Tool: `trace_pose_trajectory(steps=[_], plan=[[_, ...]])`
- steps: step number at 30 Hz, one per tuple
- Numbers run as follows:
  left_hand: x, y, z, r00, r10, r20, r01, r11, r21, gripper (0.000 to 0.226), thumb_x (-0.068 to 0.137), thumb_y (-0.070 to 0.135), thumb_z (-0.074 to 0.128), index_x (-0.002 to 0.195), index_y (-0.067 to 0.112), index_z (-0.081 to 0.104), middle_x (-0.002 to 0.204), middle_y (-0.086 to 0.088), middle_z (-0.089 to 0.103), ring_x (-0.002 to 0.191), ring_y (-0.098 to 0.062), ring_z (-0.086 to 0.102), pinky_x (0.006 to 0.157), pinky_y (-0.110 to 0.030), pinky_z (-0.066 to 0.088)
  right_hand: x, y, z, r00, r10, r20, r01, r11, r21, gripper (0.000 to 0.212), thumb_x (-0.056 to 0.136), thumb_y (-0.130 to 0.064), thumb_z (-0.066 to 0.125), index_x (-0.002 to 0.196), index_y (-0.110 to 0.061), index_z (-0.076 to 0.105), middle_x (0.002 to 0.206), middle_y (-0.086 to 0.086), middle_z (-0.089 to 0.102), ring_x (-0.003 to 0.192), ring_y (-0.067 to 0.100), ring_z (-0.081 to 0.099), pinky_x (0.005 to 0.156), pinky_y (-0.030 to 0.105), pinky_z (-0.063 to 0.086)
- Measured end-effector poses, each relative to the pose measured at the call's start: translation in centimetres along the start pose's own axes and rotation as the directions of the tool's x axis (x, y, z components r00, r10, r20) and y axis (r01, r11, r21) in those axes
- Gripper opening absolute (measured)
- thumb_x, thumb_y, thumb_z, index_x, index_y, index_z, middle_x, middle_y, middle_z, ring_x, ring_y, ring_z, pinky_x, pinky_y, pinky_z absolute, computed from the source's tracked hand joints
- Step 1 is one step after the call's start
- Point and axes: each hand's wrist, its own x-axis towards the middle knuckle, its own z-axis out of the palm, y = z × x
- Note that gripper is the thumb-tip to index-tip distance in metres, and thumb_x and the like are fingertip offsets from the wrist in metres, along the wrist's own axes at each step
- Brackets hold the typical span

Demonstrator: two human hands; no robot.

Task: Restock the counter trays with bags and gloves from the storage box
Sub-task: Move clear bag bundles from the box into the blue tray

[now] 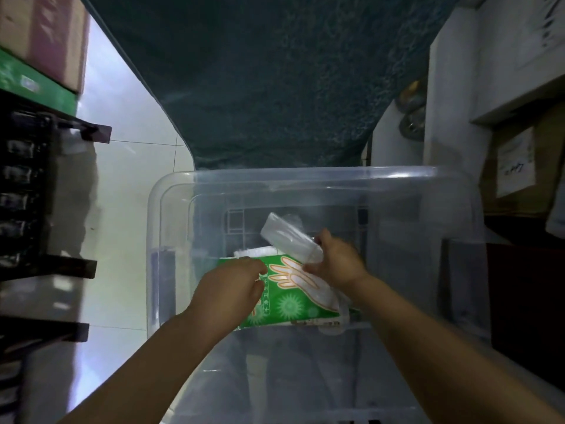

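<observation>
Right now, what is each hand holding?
Left hand: closed on the green glove pack.
Right hand: closed on a clear bag bundle.

— What carried it all?
— A pale tiled floor (128, 209). On it stood the clear storage box (305, 179), around both grips.
— Anything else down there?
— A dark green mat (269, 87), beyond the grips, past the box's far rim.

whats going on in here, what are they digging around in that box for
A person is reaching into a clear storage box on the floor with both hands. The left hand grips a green glove pack, and the right hand holds a clear bag bundle just above it. Both items are inside the box; no counter trays are in view.
</observation>
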Motion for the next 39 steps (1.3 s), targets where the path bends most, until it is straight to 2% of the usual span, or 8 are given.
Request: trace_pose_trajectory(steps=[6, 9, 12, 15, 19, 22, 30, 39], plan=[[4.7, 1.0, 3.8, 0.952, 0.303, 0.052, -0.307, 0.941, 0.141, 0.071, 0.079, -0.006, 0.043, 0.144, 0.019, 0.027, 0.152, -0.005, 0.029, 0.138, -0.022, 0.029, 0.110, -0.034, 0.027, -1.5, 0.1, 1.7, 0.983, -0.163, -0.084, 0.151, 0.979, -0.134, 0.031, 0.077, -0.034, 0.063, 0.106, -0.022, 0.064, 0.105, 0.005, 0.068, 0.103, 0.027, 0.059, 0.089, 0.035, 0.037], [6.4, 0.4, 4.8, 0.908, 0.388, 0.158, -0.418, 0.865, 0.278, 0.064, 0.083, -0.002, 0.033, 0.145, 0.012, 0.023, 0.154, -0.011, 0.025, 0.142, -0.027, 0.021, 0.116, -0.038, 0.011, -2.0, 0.5, 2.2, 0.979, -0.182, -0.093, 0.169, 0.977, -0.131, 0.034, 0.076, -0.040, 0.059, 0.101, -0.019, 0.068, 0.097, 0.009, 0.068, 0.094, 0.030, 0.062, 0.085, 0.038, 0.044], [7.8, -0.8, 4.1, 0.954, 0.258, 0.151, -0.297, 0.868, 0.399, 0.055, 0.082, 0.009, 0.023, 0.132, 0.008, 0.045, 0.132, -0.017, 0.053, 0.124, -0.032, 0.047, 0.107, -0.036, 0.030, -2.4, 1.3, 2.2, 0.975, -0.216, -0.056, 0.201, 0.960, -0.195, 0.032, 0.076, -0.034, 0.061, 0.102, -0.017, 0.067, 0.099, 0.011, 0.068, 0.093, 0.032, 0.061, 0.085, 0.039, 0.046], [8.2, -1.3, 3.2, 0.972, 0.114, 0.206, -0.207, 0.831, 0.517, 0.039, 0.085, 0.012, 0.043, 0.123, 0.009, 0.049, 0.126, -0.014, 0.056, 0.122, -0.030, 0.045, 0.107, -0.036, 0.027, -3.1, 1.7, 2.2, 0.979, -0.205, -0.021, 0.192, 0.944, -0.268, 0.037, 0.077, -0.036, 0.052, 0.105, -0.014, 0.065, 0.102, 0.015, 0.067, 0.095, 0.034, 0.060, 0.083, 0.039, 0.047], [6.7, 0.6, 2.9, 0.933, 0.328, 0.146, -0.357, 0.802, 0.479, 0.039, 0.080, 0.011, 0.052, 0.119, 0.006, 0.053, 0.119, -0.016, 0.057, 0.120, -0.033, 0.046, 0.105, -0.041, 0.031, -4.5, 0.6, 1.2, 0.957, -0.279, -0.078, 0.238, 0.911, -0.337, 0.042, 0.077, -0.042, 0.040, 0.083, -0.012, 0.069, 0.078, 0.013, 0.071, 0.067, 0.029, 0.065, 0.057, 0.031, 0.053], [4.9, 2.0, 2.9, 0.885, 0.424, 0.192, -0.464, 0.777, 0.425, 0.032, 0.071, 0.013, 0.063, 0.102, 0.013, 0.061, 0.097, -0.009, 0.067, 0.093, -0.032, 0.062, 0.079, -0.036, 0.047, -5.5, -0.6, 0.0, 0.913, -0.394, -0.108, 0.334, 0.872, -0.359, 0.015, 0.068, -0.028, 0.064, 0.069, -0.014, 0.069, 0.061, 0.007, 0.068, 0.049, 0.025, 0.063, 0.045, 0.026, 0.049], [2.8, -0.8, 1.3, 0.992, 0.052, 0.114, -0.099, 0.881, 0.462, 0.017, 0.079, 0.015, 0.055, 0.094, 0.016, 0.063, 0.090, -0.006, 0.069, 0.083, -0.028, 0.065, 0.061, -0.029, 0.038, -2.5, -0.7, -1.6, 0.926, -0.376, 0.021, 0.368, 0.892, -0.263, 0.035, 0.081, -0.020, 0.058, 0.115, -0.014, 0.061, 0.113, 0.011, 0.063, 0.107, 0.031, 0.055, 0.090, 0.039, 0.043], [0.4, -3.6, 0.8, 0.988, -0.134, -0.078, 0.151, 0.944, 0.294, 0.018, 0.081, 0.018, 0.055, 0.097, 0.020, 0.063, 0.086, -0.005, 0.068, 0.079, -0.029, 0.066, 0.058, -0.028, 0.037, 3.4, -0.3, 1.7, 0.988, -0.128, 0.084, 0.150, 0.920, -0.363, 0.040, 0.085, -0.013, 0.050, 0.126, -0.014, 0.049, 0.127, 0.014, 0.052, 0.118, 0.030, 0.045, 0.101, 0.037, 0.035]])
